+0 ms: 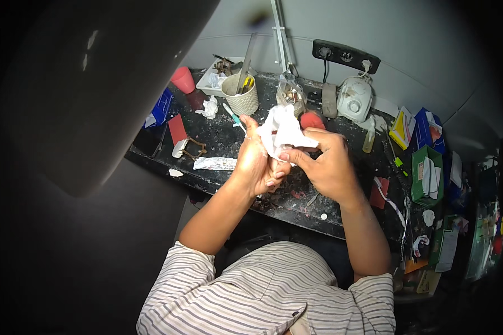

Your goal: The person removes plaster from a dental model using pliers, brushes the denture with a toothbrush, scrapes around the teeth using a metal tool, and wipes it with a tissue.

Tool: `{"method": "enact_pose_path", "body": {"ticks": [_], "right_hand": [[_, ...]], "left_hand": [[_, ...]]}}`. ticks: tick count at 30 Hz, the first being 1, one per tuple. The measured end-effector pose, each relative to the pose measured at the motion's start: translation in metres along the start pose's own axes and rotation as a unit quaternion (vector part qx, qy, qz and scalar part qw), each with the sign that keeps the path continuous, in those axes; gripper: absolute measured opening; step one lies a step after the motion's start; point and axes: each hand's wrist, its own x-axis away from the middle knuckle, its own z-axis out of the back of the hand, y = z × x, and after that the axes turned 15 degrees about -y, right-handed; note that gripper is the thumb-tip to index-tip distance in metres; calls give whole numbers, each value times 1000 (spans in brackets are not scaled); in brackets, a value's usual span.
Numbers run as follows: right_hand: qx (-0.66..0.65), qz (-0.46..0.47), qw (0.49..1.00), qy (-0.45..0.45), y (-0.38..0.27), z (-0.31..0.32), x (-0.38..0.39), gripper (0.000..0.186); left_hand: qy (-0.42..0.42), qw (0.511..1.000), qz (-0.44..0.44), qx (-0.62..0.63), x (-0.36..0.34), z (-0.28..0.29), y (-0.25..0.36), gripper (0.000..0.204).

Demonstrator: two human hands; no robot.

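A crumpled white paper tissue (288, 129) is held up between my two hands, over the near part of the dark worktop. My right hand (331, 164) pinches its lower right side, with the thumb pressed on it. Palm up and tilted, my left hand (255, 159) has its thumb raised and its fingers curled beneath the tissue. Whether anything is wrapped inside the tissue is hidden. Just behind my left hand lies a brush with a teal and white handle (235, 116). A red round thing (312, 120) shows partly beyond the tissue.
At the back stand a beige cup (243, 102) with tools, a white tray (209, 82) and a pink cup (183, 80). A white device (355, 99) sits by the wall socket strip (346, 56). Right are a green box (419, 181) and cartons. A large dark shape (95, 95) looms upper left.
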Motion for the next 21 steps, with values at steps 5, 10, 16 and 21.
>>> {"method": "enact_pose_path", "body": {"ticks": [5, 10, 16, 21], "right_hand": [[-36, -54, 998, 8, 12, -4, 1, 24], [92, -11, 996, -8, 12, 6, 7, 19], [157, -7, 987, -11, 20, 4, 14, 13], [87, -3, 995, 54, 17, -15, 17, 13]], "left_hand": [[28, 999, 17, 13, -2, -7, -6, 105], [30, 999, 39, 14, -4, 6, -16, 101], [64, 987, -101, -111, -12, 1, -33, 92], [82, 810, -327, -479, -30, 20, -57, 49]]}}
